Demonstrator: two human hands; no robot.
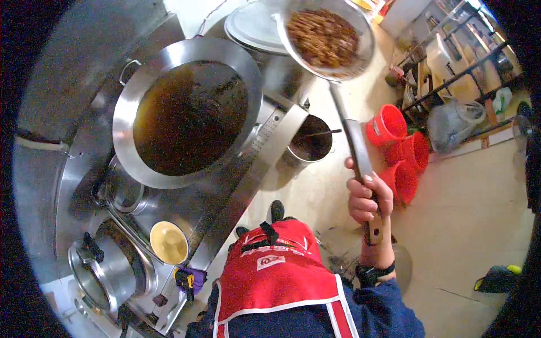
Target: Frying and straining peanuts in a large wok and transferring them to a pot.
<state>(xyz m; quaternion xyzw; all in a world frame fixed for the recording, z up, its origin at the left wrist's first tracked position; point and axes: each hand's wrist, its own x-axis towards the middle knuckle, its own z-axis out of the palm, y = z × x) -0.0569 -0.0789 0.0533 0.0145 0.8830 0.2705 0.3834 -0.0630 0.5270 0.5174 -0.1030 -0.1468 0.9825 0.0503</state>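
My right hand (368, 196) is closed around the dark handle of a round metal strainer (334, 80), raised above the floor to the right of the stove. Brown pieces of food (323, 39) lie heaped in its bowl, slightly blurred. A large steel wok (124, 124) full of dark brown liquid (190, 120) sits on the stove at the left. Under the strainer's handle, a metal pot (312, 141) with a dark inside and a stick-like handle stands low beside the stove. My left hand is out of view.
A steel pot with a lid (101, 270), a yellow bowl (169, 243) and a purple object (196, 281) are along the counter (219, 203). A round lid (255, 27) lies behind the wok. Several red buckets (386, 124) stand right, near a shelf rack (456, 80). A shoe (498, 279) shows lower right.
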